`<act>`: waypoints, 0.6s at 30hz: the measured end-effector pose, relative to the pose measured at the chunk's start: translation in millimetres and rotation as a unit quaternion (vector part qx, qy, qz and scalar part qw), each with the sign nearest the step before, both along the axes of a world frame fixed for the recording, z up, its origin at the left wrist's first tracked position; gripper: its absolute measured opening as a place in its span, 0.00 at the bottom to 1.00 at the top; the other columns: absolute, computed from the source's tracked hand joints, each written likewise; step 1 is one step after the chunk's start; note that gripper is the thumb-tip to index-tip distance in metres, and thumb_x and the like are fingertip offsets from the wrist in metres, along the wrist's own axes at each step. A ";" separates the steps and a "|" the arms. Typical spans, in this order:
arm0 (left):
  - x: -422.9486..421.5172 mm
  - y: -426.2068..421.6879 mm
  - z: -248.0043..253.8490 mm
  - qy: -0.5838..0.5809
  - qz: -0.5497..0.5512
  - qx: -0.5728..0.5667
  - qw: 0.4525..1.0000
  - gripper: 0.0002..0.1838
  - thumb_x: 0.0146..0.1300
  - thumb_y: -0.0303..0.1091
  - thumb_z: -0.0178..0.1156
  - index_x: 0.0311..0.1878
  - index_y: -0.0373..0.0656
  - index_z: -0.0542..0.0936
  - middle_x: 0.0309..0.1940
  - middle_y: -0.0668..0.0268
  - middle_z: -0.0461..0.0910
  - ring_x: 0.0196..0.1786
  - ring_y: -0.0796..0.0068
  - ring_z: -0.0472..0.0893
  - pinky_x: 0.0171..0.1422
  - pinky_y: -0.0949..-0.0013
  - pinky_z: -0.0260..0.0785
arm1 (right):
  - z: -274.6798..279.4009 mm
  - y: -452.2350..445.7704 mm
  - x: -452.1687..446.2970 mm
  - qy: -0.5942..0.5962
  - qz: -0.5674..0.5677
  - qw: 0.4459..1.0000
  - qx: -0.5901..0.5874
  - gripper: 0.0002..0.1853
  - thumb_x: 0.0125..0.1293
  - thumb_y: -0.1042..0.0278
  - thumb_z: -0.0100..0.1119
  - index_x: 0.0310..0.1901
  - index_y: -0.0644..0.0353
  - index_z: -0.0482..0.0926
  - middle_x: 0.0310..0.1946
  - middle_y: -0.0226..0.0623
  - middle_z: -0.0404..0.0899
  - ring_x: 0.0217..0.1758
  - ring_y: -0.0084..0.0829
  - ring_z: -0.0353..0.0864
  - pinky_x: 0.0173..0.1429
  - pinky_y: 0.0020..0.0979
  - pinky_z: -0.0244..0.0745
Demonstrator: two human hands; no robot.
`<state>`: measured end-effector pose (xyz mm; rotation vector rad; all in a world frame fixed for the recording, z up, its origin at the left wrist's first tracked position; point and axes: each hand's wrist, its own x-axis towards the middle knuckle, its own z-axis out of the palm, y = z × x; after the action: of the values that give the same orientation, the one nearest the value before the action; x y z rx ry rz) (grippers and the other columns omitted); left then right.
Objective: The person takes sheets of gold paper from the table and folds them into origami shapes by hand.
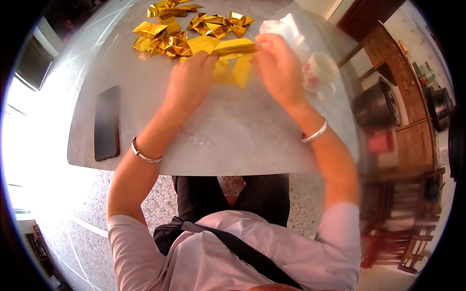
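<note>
Between my two hands stretches a partly folded sheet of gold paper (234, 47), its yellow flaps hanging down above the tabletop. My left hand (192, 77) is closed on its left end. At the right end, the fingers of my right hand (280, 65) pinch the same paper. Just beyond, a heap of folded shiny gold paper pieces (171, 44) lies close to my left hand. Another folded gold piece (211, 25) rests farther back. White crumpled plastic or tissue (286, 28) lies behind my right hand.
A white mug with a red pattern (320, 72) stands on the grey table (204, 145), right of my right hand. A dark phone (107, 123) lies near the left edge. Beyond the table's right side are a metal pot (376, 104) and a red container (381, 142).
</note>
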<state>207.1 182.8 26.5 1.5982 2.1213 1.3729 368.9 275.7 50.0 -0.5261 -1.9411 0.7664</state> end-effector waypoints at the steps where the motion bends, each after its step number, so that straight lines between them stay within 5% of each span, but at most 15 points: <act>1: 0.1 -0.4 0.0 0.008 0.005 0.005 1.000 0.16 0.67 0.40 0.50 0.34 0.35 0.76 0.18 0.63 0.74 0.23 0.74 0.73 0.30 0.68 0.65 | -2.6 1.5 -1.4 0.001 -0.017 1.000 0.017 0.06 0.63 0.75 0.51 0.40 0.65 0.73 0.21 0.39 0.79 0.21 0.29 0.78 0.28 0.29 0.71; 8: -0.7 -1.3 0.4 0.058 0.031 0.034 0.997 0.14 0.66 0.38 0.50 0.35 0.35 0.75 0.20 0.59 0.75 0.24 0.68 0.74 0.32 0.65 0.67 | -3.0 4.1 3.3 -0.119 -0.080 0.981 0.129 0.14 0.62 0.67 0.53 0.22 0.65 0.70 0.16 0.45 0.73 0.18 0.44 0.73 0.25 0.38 0.66; 18: 1.7 -1.8 1.0 0.070 0.030 0.029 0.997 0.13 0.66 0.37 0.51 0.32 0.34 0.72 0.22 0.56 0.75 0.23 0.66 0.73 0.32 0.66 0.67 | -5.8 8.7 1.6 -0.146 -0.076 0.969 0.184 0.13 0.63 0.67 0.52 0.23 0.64 0.67 0.17 0.47 0.72 0.21 0.50 0.73 0.26 0.43 0.66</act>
<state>208.7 180.9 27.5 1.7127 2.2449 1.3910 370.4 284.3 44.3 -0.5725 -2.2176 0.2281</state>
